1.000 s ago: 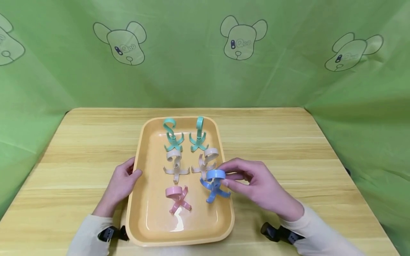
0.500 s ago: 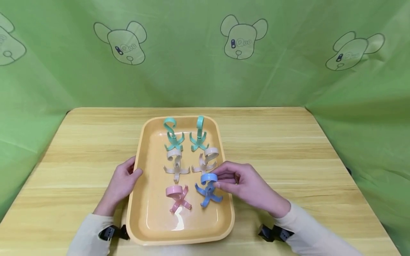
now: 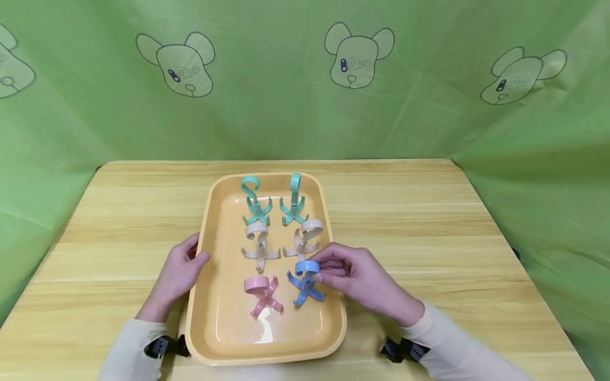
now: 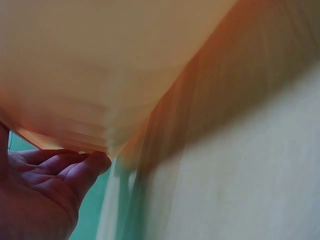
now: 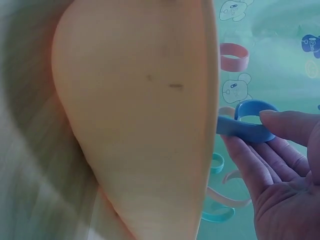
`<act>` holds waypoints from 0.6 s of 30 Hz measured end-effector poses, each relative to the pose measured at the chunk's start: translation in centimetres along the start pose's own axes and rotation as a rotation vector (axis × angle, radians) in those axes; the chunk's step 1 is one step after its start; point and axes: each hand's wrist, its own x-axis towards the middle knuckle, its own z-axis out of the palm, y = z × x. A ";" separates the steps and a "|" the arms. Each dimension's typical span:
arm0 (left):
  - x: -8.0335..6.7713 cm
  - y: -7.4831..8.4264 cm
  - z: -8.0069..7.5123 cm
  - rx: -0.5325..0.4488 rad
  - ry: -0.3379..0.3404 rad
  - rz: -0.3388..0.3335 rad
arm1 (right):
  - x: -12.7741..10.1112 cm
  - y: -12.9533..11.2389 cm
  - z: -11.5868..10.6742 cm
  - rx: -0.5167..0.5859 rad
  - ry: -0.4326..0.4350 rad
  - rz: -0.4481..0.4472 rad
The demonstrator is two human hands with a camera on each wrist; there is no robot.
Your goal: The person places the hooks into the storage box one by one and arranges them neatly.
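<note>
A blue four-armed swivel hook [image 3: 306,286] stands in the front right of a pale orange tray [image 3: 229,330]. My right hand [image 3: 355,276] pinches its curled top between thumb and fingers, as the right wrist view also shows on the blue hook [image 5: 245,131]. My left hand [image 3: 180,271] grips the tray's left side, thumb over the rim and fingers against the outer wall [image 4: 75,95]. To the blue hook's left is a pink hook [image 3: 268,300]. Behind are two beige hooks, left [image 3: 260,252] and right [image 3: 299,247].
At the tray's far end stand two green hooks, one left [image 3: 257,209] and one right [image 3: 294,210]. The tray rests on a wooden table [image 3: 405,211]. A green curtain [image 3: 286,116] printed with animal heads surrounds the table's back and sides.
My right hand has moved left and slightly toward me with the blue hook, lowering it beside the pink one. The left hand keeps its grip on the tray.
</note>
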 end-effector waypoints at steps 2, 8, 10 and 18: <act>0.0 0.0 0.0 0.001 0.000 0.001 | 0.0 -0.1 0.1 -0.004 0.002 -0.003; 0.1 -0.2 0.0 0.002 0.006 0.007 | 0.0 -0.2 0.1 -0.014 0.009 0.004; 0.1 -0.3 0.0 0.001 0.007 0.008 | 0.0 -0.1 0.1 -0.015 0.007 0.010; 0.1 -0.2 0.0 0.011 0.007 0.009 | 0.1 -0.2 0.2 -0.009 -0.003 0.027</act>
